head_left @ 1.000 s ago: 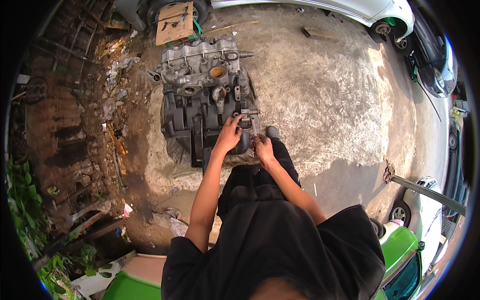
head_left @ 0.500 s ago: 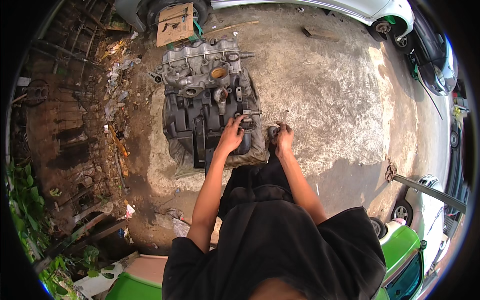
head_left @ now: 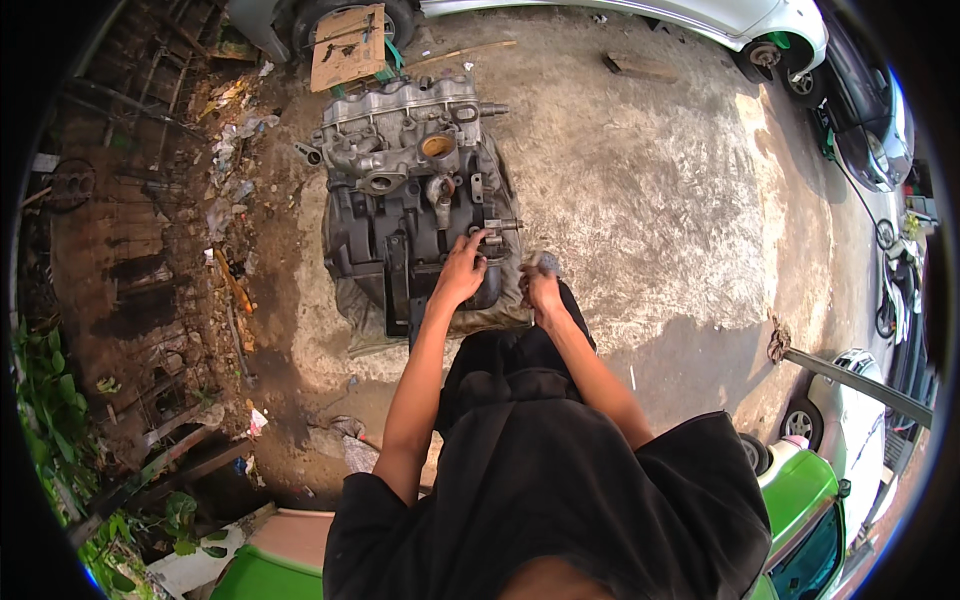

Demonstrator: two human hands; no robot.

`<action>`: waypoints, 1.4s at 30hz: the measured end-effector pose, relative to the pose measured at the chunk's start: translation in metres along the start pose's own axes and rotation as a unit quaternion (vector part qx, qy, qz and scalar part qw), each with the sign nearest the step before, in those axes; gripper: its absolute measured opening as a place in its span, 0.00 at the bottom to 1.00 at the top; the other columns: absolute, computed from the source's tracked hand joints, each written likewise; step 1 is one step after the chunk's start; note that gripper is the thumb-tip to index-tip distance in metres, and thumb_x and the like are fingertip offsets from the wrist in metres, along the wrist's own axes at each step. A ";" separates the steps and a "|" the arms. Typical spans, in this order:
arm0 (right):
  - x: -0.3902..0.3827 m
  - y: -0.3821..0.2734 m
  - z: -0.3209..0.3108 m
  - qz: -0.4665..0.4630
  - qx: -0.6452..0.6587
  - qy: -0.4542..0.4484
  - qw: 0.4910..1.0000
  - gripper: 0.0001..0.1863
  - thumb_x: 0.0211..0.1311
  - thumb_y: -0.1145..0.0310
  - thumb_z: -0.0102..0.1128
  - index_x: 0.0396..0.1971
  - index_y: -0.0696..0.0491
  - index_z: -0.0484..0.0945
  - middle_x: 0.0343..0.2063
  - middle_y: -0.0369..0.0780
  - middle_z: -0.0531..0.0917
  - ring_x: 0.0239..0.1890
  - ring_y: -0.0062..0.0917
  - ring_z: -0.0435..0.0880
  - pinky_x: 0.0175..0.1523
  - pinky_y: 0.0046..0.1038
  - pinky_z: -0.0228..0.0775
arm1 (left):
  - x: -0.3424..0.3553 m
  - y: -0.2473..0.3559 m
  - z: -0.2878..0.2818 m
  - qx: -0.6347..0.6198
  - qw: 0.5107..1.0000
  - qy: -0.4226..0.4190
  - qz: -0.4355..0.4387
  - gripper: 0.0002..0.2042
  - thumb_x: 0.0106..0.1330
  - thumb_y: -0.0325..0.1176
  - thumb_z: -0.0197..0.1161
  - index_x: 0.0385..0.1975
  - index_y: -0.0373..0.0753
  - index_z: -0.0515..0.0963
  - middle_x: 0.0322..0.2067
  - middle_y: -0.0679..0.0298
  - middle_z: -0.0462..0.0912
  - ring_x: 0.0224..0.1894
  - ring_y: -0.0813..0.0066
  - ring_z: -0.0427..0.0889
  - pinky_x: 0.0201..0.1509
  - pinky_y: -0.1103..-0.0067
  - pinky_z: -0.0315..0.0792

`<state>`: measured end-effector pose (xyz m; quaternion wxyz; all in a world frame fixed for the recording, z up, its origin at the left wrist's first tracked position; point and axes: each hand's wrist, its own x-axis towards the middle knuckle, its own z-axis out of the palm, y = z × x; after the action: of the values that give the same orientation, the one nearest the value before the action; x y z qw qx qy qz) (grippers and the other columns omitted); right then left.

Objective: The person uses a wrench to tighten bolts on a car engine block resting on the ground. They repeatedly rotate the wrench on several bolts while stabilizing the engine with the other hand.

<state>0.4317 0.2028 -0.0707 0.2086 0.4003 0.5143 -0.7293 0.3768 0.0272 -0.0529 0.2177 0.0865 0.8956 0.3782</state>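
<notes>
So the biggest thing here is the concrete floor (head_left: 660,200), all worn and blotchy with dark stains, stretching off to the right. A silver car (head_left: 600,10) runs along the far edge, and there's a green vehicle (head_left: 805,490) behind the person on the right. Next down is the engine (head_left: 405,225), lying on the floor right in front of the person, a bit left of center: dark block on the near side, lighter gray metal on the far side, plus a round opening with an orange-brown inside. It's sitting on a crumpled, dirty cloth (head_left: 485,321) that pokes out around the near and right edges. Just past the engine there's a stained piece of cardboard (head_left: 348,48), and well off to the right of that a chunk of wood (head_left: 642,68) lies flat on the concrete. A gray shoe (head_left: 548,262) shows just beside the cloth. Left hand (head_left: 460,274) is on the near right part of the engine, fingers loosely spread and reaching forward. Right hand (head_left: 543,293) is near the shoe, fingers curled in and blurry, so I can't tell if they're gripping anything. Smallest bit: a metal fitting (head_left: 497,226) on the engine's right edge, right at the left fingertips.
</notes>
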 end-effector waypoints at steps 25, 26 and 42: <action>0.002 -0.007 -0.009 0.008 0.030 -0.094 0.995 0.11 0.72 0.65 0.46 0.28 0.49 0.72 0.11 0.30 0.64 0.10 0.18 0.57 0.16 0.25 0.51 | 0.001 0.003 -0.002 -0.020 1.000 -0.004 -0.013 0.26 0.70 0.25 0.56 0.67 0.53 0.64 0.45 0.51 0.70 0.44 0.53 0.77 0.50 0.62 0.71; 0.006 -0.014 -0.016 -0.044 0.061 -0.043 0.996 0.10 0.71 0.65 0.46 0.28 0.49 0.72 0.12 0.30 0.64 0.10 0.18 0.57 0.16 0.25 0.50 | 0.001 0.003 -0.002 -0.020 0.999 -0.012 -0.029 0.26 0.70 0.25 0.56 0.67 0.53 0.64 0.45 0.51 0.70 0.44 0.53 0.77 0.50 0.62 0.71; 0.016 -0.008 -0.022 -0.079 0.156 0.069 0.982 0.11 0.72 0.64 0.47 0.28 0.48 0.71 0.13 0.28 0.64 0.10 0.16 0.58 0.15 0.23 0.48 | 0.001 -0.001 0.001 -0.002 1.000 0.003 -0.008 0.26 0.70 0.24 0.55 0.67 0.52 0.64 0.44 0.52 0.70 0.44 0.53 0.77 0.50 0.60 0.71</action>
<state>0.4248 0.2280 -0.0818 0.0492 0.4352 0.4372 -0.7855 0.3761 0.0274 -0.0544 0.2179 0.0782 0.8962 0.3784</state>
